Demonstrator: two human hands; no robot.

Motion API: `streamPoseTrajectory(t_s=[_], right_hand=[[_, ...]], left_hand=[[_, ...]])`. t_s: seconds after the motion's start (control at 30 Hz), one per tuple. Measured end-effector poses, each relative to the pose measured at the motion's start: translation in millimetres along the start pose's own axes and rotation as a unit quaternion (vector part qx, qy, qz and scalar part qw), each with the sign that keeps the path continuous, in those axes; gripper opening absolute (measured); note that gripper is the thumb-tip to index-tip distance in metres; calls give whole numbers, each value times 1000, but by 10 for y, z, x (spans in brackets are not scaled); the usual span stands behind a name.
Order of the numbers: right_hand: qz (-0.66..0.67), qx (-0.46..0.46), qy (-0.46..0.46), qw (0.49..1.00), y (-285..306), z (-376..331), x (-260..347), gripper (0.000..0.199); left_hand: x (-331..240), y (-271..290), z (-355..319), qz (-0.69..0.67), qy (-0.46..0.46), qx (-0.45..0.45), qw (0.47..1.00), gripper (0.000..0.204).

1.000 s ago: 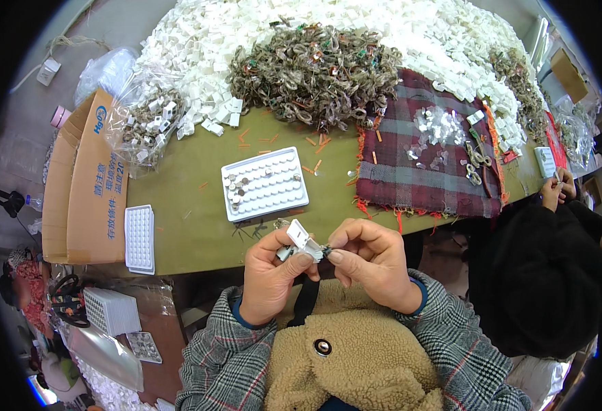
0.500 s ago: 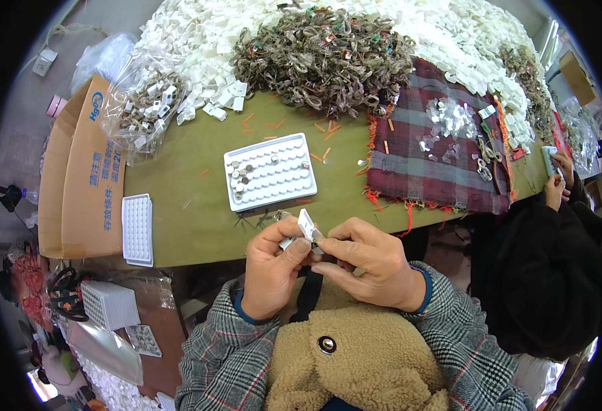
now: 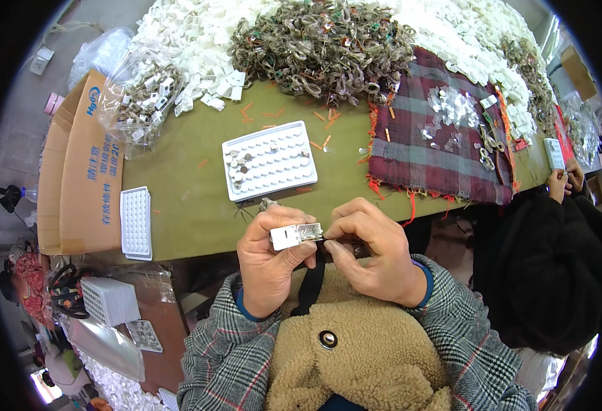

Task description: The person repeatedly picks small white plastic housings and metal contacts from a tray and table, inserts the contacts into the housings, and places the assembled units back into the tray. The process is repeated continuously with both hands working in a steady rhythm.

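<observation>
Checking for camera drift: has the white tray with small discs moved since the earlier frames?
No. The white tray keeps its place left of the plaid cloth; both shift together in the view, suggesting camera movement.

A small white plastic case [image 3: 295, 235] rests nearly level in the left hand [image 3: 264, 259]. Its slotted white section [image 3: 284, 237] sits left, its open, greyish compartment [image 3: 309, 233] right.

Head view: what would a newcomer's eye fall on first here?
First, the tangle of grey-brown loops at the far middle of the table, with white plastic pieces heaped on both sides. To its right lies a dark plaid cloth. Nearer, the left hand holds a small white case, the right hand at its right end.
</observation>
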State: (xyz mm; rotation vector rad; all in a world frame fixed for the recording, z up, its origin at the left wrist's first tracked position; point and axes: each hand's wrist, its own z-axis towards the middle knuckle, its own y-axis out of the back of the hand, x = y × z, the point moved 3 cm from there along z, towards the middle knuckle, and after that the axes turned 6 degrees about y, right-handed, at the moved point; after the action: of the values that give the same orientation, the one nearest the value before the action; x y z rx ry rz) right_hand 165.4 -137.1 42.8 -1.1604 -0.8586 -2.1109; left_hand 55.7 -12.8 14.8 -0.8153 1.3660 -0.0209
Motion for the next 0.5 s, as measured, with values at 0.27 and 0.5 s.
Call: streamPoseTrajectory(t_s=[0.27, 0.5], right_hand=[[-52, -3, 24, 998, -3, -4, -13, 15], [109, 5, -79, 991, -60, 35, -109, 9]], left_hand=[[-27, -21, -57, 137, -37, 1, 990, 20], [-19, 3, -36, 117, -56, 29, 991, 21]])
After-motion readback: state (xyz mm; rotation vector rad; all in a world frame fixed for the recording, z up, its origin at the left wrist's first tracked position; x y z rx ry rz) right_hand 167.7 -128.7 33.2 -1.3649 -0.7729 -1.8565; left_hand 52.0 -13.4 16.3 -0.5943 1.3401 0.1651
